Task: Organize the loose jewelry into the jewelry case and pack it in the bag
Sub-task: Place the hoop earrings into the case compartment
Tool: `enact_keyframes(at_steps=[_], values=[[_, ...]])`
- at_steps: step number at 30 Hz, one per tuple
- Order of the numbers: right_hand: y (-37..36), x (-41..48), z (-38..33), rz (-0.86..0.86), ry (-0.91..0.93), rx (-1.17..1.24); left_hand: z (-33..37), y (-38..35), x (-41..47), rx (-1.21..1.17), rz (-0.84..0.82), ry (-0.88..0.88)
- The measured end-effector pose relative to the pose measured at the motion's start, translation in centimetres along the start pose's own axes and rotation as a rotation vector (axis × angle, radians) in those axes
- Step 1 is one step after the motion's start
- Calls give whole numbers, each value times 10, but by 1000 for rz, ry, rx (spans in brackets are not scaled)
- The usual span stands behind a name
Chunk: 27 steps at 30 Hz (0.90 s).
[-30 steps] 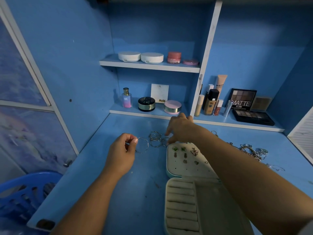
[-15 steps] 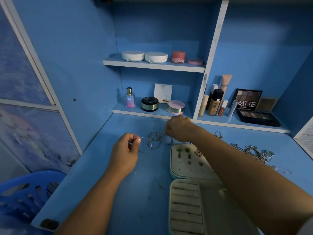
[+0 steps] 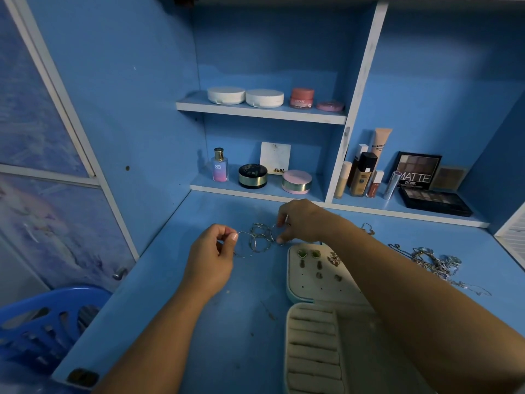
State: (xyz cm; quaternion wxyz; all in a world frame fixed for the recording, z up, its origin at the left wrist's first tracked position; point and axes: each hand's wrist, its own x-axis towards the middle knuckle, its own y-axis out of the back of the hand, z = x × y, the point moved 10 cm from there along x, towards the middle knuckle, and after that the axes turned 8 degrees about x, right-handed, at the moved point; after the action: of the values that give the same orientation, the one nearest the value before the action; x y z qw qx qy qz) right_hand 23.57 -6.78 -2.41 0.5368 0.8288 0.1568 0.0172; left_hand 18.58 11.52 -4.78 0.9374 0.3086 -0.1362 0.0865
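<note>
- Toward the left of the blue desk point(image 3: 170, 308), the left hand point(image 3: 211, 260) is curled, thumb and forefinger pinching a thin wire bangle point(image 3: 250, 243) held just off the surface;
- just right of it sits a cluster of silver bangles point(image 3: 260, 237), its long axis running left to right between both hands; whether the pieces are tangled together cannot be told;
- next, the right hand point(image 3: 305, 223) pinches the cluster's right end with its fingertips;
- below and right, the open jewelry case point(image 3: 290, 280) lies just beside the cluster, nearer the right hand; stud earrings point(image 3: 308, 253) fill its lid panel, so the carry looks short;
- far right, tangled chains point(image 3: 434, 263) wait well apart; no bag is in view.
</note>
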Motion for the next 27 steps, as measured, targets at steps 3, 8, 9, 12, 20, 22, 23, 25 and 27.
enact_keyframes(at_steps=[3, 8, 9, 12, 20, 22, 23, 25, 27], values=[[10, -6, 2, 59, 9, 137, 1, 0, 0, -4, 0, -3], [34, -39, -1, 209, 42, 280, 4, 1, -2, 5, -4, 5], [40, -50, -4, 249, 70, 284, 5, 1, -2, 6, -7, 9], [55, -97, -7, 371, 147, 314, 8, -1, -5, -5, -27, 18], [58, -225, 44, 733, 159, 238, 70, -2, -36, -39, -77, -169], [51, -246, 63, 828, 128, 257, 101, -16, -56, -40, -178, -242], [46, -254, 71, 871, 107, 281, 115, -25, -68, -34, -236, -274], [36, -266, 85, 940, 57, 369, 138, -44, -92, -4, -341, -325], [23, -274, 96, 981, -7, 468, 152, -63, -113, 64, -424, -374]])
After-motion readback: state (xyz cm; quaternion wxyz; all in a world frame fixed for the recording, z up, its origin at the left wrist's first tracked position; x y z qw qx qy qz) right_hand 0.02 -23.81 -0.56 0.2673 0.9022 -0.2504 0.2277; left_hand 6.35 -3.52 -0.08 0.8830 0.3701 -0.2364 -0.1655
